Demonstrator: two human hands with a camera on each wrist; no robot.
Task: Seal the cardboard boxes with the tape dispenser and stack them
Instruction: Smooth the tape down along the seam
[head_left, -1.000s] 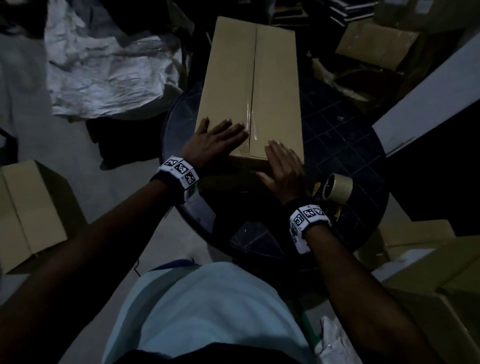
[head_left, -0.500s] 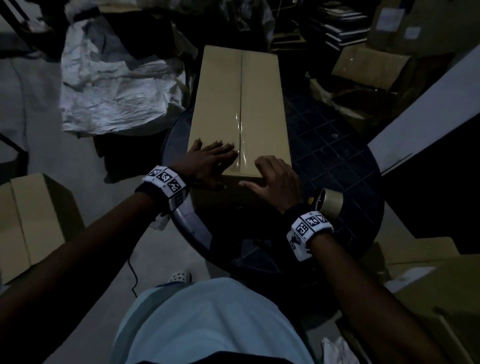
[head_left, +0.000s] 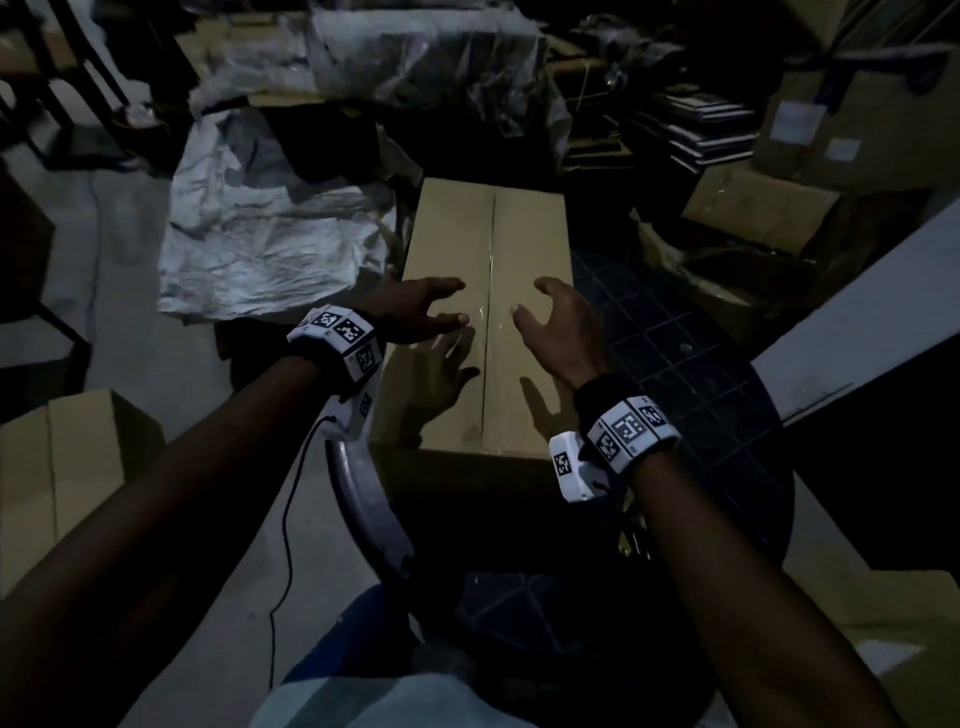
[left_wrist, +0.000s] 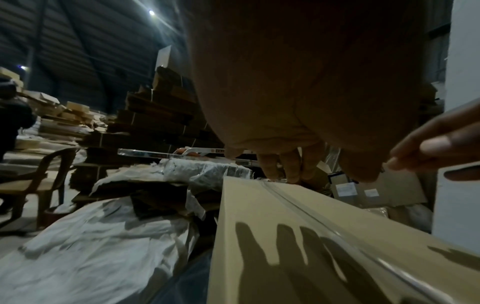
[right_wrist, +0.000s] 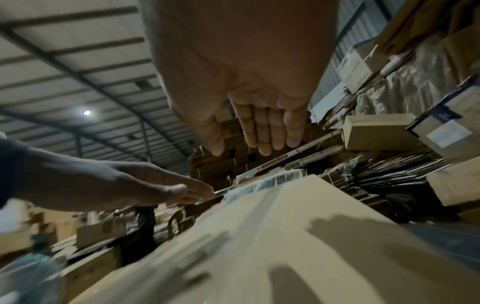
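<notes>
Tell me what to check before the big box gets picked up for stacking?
1. Tape along the top seam: a shiny strip runs down the cardboard box seam. Ok.
2. Far end taped: cannot tell.
3. Left hand free: open, above the left flap, holding nothing. Ok.
4. Right hand free: open, above the right flap, holding nothing. Ok.
5. Hands gripping the box sides: both float above the top, their shadows on the lid. Not ok.
6. Box resting safely: it lies on the round table, its far end poking past the edge. Ok for now.
</notes>
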